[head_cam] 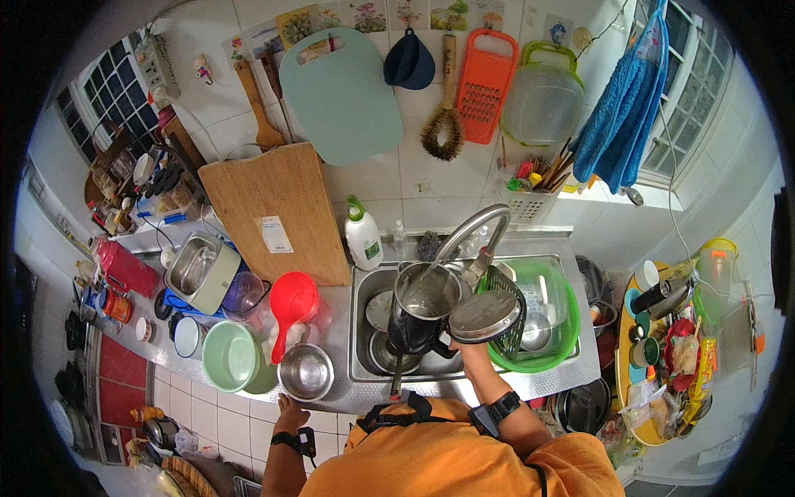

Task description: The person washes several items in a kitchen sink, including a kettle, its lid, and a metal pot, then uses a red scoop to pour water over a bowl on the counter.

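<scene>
My right hand grips the handle of an electric kettle with a black body and steel interior. Its round lid is swung up on the right, above my hand. The kettle is over the steel sink, its mouth under the curved faucet; whether water runs is unclear. A pan and a dish are partly hidden below it. My left hand is at the counter's front edge, just below a steel bowl, with nothing seen in it.
A green basket holding containers fills the sink's right side. Left of the sink are a red ladle, a green basin and a wooden cutting board. A white pump bottle stands behind. A crowded yellow table is at right.
</scene>
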Motion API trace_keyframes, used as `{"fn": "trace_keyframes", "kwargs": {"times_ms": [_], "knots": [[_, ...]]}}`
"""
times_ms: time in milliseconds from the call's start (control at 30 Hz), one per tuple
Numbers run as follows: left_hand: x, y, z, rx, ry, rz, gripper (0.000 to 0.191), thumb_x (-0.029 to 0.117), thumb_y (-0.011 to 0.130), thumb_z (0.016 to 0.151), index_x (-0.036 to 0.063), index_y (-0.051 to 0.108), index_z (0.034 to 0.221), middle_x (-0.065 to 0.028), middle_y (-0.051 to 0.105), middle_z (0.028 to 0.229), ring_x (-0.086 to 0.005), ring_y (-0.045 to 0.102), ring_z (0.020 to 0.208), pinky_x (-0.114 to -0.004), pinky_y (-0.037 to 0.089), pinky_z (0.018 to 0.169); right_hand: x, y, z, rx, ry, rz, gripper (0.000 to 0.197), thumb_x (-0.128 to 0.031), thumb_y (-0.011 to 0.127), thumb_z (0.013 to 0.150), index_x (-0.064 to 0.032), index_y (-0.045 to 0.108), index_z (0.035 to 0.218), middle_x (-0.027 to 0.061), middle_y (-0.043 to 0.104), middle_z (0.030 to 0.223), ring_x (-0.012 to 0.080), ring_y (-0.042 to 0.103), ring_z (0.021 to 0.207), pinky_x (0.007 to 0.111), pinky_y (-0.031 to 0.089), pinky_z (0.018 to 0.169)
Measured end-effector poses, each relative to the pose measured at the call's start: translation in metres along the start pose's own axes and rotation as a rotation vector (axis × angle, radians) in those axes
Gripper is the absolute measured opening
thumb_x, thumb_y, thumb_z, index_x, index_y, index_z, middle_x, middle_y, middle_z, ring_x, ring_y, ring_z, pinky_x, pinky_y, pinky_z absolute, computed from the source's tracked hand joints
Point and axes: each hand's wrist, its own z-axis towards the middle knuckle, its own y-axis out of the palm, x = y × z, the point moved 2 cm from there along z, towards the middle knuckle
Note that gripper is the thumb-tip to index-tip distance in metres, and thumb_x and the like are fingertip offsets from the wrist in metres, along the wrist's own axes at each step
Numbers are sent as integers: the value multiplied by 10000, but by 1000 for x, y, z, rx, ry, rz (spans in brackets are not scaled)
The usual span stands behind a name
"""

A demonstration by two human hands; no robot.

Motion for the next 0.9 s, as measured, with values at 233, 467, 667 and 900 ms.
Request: {"fn": "trace_keyframes", "kwargs": {"times_ms": [233,467,667,900], "knots": [[4,3,-2,118,-53,-192,900,275,576,669,-130,94,1312,-350,30,1368,-434,-56,1299,-420,8,1080,7,-8,6,-4,-69,-23,359,60,583,580,-21,534,927,30,531,846,153,514,750,253,427,586],[-1,6,9,-13,8,33,908,263,566,665,-142,67,1307,-363,31,1360,-438,-52,1298,-420,14,1079,6,-6,4,15,-63,-27,374,83,580,580,-8,542,941,35,552,855,150,532,736,255,443,554],[-1,9,5,124,-52,-139,864,284,550,671,-145,140,1299,-343,31,1373,-431,-62,1300,-415,5,1079,12,-13,8,-19,-66,-56,381,75,571,569,-2,547,942,36,548,872,152,516,792,258,432,642],[10,-4,-10,117,5,-115,758,297,537,693,-83,277,1296,-310,91,1385,-431,-72,1299,-449,-9,1072,19,-15,12,-9,-62,-42,411,68,579,558,-4,548,962,41,550,903,166,518,807,264,431,665]]}}
